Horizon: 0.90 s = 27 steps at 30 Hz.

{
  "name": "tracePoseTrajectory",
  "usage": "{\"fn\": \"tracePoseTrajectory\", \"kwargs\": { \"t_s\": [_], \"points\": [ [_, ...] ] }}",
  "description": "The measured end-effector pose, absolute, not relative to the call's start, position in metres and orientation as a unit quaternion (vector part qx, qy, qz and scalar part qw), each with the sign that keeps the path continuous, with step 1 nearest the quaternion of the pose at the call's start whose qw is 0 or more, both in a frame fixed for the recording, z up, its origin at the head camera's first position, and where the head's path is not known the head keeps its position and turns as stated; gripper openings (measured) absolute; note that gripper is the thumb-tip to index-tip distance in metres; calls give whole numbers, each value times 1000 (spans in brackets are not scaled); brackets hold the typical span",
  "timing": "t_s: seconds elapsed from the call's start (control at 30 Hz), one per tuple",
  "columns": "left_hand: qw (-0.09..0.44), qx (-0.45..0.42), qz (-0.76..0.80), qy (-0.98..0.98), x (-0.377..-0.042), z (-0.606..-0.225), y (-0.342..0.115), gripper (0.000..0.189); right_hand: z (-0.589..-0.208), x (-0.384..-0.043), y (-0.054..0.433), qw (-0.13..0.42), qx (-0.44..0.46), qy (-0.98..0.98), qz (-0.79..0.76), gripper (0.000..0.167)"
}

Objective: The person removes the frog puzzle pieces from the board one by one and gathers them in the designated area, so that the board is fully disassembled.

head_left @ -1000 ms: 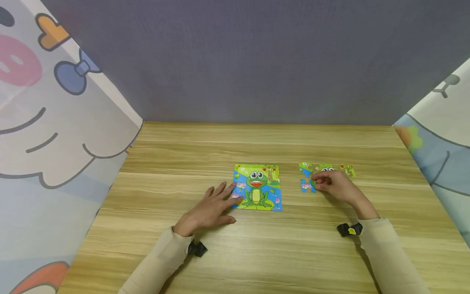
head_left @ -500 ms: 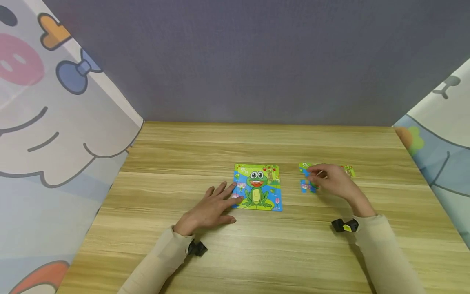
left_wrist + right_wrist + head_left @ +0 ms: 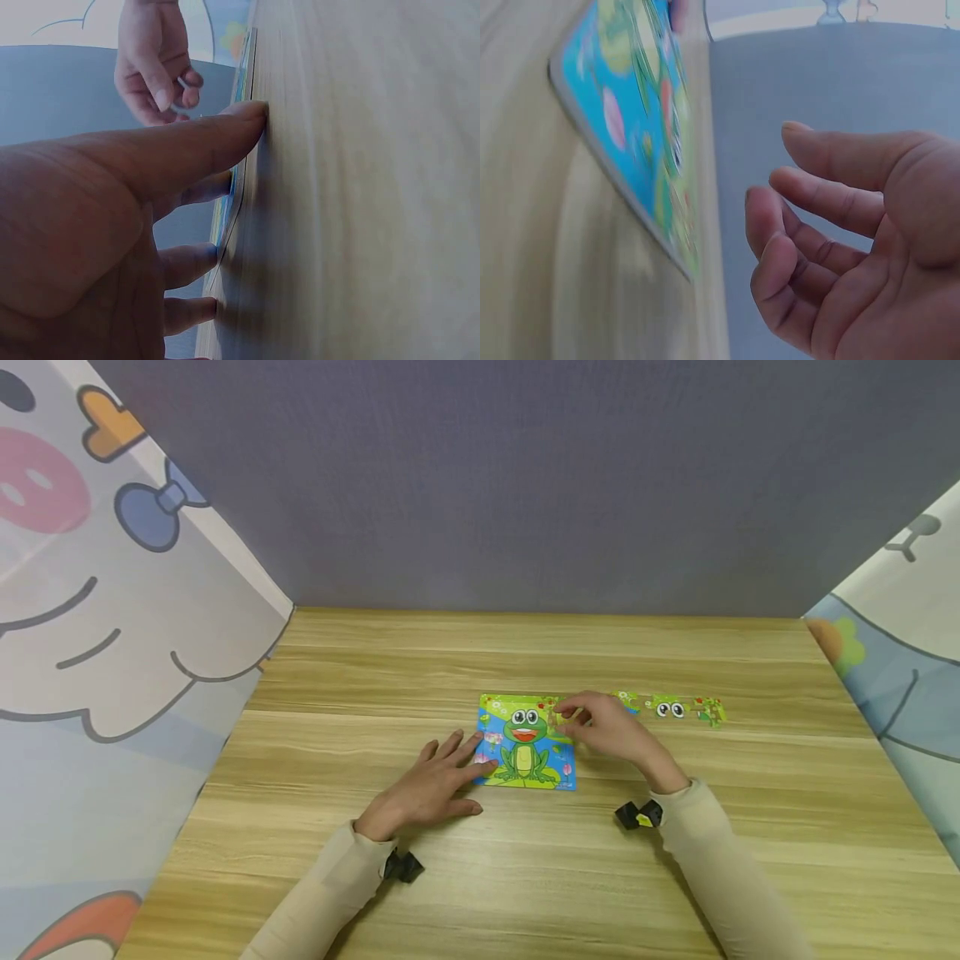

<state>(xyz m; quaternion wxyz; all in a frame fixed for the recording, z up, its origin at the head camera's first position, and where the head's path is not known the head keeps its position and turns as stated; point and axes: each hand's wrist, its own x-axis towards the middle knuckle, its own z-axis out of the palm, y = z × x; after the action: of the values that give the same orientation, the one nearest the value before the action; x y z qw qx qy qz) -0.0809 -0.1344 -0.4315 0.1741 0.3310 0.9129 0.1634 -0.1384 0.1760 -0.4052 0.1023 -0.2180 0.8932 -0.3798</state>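
One frog puzzle (image 3: 523,742) — square, bright green-blue

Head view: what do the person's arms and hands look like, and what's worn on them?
Both the left hand and the right hand are bare. The left sleeve and right sleeve are plain, pale beige and wrist-length. A small, blocky black gadget sits at each wrist, left and right; the right one shows a yellow-green patch.
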Motion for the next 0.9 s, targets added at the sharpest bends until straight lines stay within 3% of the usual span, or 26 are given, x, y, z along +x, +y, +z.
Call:
{"fn": "tracePoseTrajectory", "kwargs": {
  "t_s": [0.43,0.9],
  "points": [
    [178,334,161,911,-82,-432,-134,65,-424,-140,131,149,-243,877,-386,43],
    [178,333,162,912,-83,-432,-135,66,-432,-137,124,143,-212,913,-319,68]
  ]
}}
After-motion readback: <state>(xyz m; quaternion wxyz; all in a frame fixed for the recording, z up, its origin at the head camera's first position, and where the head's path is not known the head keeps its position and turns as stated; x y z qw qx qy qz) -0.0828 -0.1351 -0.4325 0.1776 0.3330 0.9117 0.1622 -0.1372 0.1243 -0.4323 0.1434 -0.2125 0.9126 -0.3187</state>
